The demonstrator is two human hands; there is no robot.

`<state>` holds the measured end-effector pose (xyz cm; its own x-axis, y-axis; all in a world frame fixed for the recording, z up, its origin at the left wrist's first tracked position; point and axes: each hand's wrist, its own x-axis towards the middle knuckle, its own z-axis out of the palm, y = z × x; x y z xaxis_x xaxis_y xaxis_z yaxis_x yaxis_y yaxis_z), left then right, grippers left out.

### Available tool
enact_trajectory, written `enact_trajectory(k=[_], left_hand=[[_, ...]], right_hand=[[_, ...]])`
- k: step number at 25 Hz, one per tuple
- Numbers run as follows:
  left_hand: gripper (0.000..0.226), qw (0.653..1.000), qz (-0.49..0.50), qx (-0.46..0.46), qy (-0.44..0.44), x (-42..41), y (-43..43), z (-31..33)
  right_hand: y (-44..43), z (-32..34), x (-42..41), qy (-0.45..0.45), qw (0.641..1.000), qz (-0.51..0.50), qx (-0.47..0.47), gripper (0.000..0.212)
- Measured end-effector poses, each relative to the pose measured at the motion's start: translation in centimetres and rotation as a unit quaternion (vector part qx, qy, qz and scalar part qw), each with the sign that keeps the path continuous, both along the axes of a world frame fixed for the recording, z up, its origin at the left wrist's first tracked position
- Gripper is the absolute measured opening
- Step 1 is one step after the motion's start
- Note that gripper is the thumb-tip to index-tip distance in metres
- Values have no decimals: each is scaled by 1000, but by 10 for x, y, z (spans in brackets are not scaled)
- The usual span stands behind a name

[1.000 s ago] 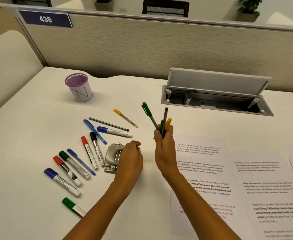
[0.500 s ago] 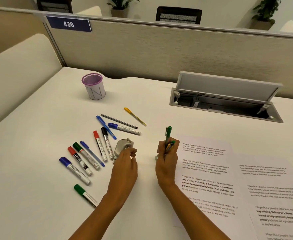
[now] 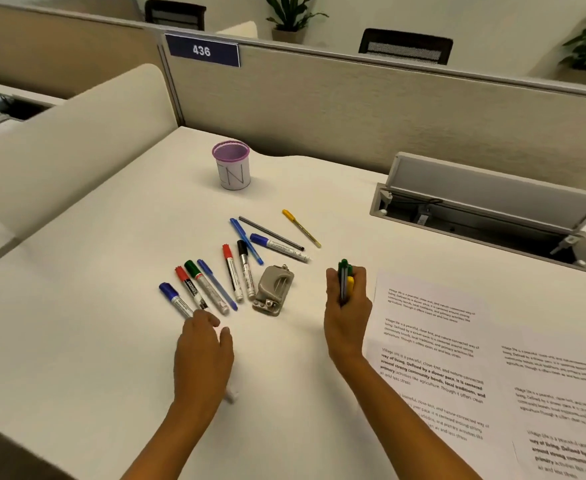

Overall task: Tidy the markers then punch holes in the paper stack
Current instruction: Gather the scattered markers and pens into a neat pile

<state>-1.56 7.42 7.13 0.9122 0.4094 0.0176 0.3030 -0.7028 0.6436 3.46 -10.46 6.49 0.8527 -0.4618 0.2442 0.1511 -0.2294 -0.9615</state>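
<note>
Markers: lying fanned on the worktop just beyond the left hand, long axes running near-to-far.
Left hand: fingers curling over the near ends, covering one marker; exact hold unclear.
Right hand: gripping upright pens.
Around: hole punch between hands; cup far; papers right.

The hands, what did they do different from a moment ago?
The left hand left the grey metal hole punch and moved toward the person, covering the green-capped marker. The right hand lowered its bundle of pens. The purple mesh cup and other markers stayed.
</note>
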Motion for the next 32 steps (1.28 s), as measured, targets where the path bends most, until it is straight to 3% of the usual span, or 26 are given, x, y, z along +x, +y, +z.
enact_trajectory(k=[3, 6, 10, 14, 17, 21, 25, 29, 32], left_hand=[[34, 995, 56, 22, 85, -7, 22, 0], [44, 987, 62, 12, 146, -7, 37, -4], [31, 984, 52, 11, 171, 4, 61, -8], [28, 987, 37, 3, 159, 32, 104, -7], [28, 988, 33, -28, 147, 53, 129, -6], [21, 991, 19, -57, 122, 73, 149, -7], [17, 990, -10, -89, 107, 87, 160, -10], [13, 987, -37, -120, 101, 96, 163, -13], [13, 984, -53, -131, 109, 100, 163, -15]], right_hand=[[17, 17, 1, -28, 998, 41, -34, 22], [41, 26, 3, 4, 994, 98, -54, 20], [81, 25, 12, 97, 974, 159, -128, 21], [129, 11, 26, 189, 930, 163, -269, 41], [162, -4, 39, 224, 876, 172, -390, 61], [191, -9, 52, 313, 817, 168, -454, 82], [202, -10, 61, 340, 788, 161, -488, 72], [205, -9, 65, 352, 782, 163, -488, 46], [206, -7, 67, 365, 782, 153, -482, 38]])
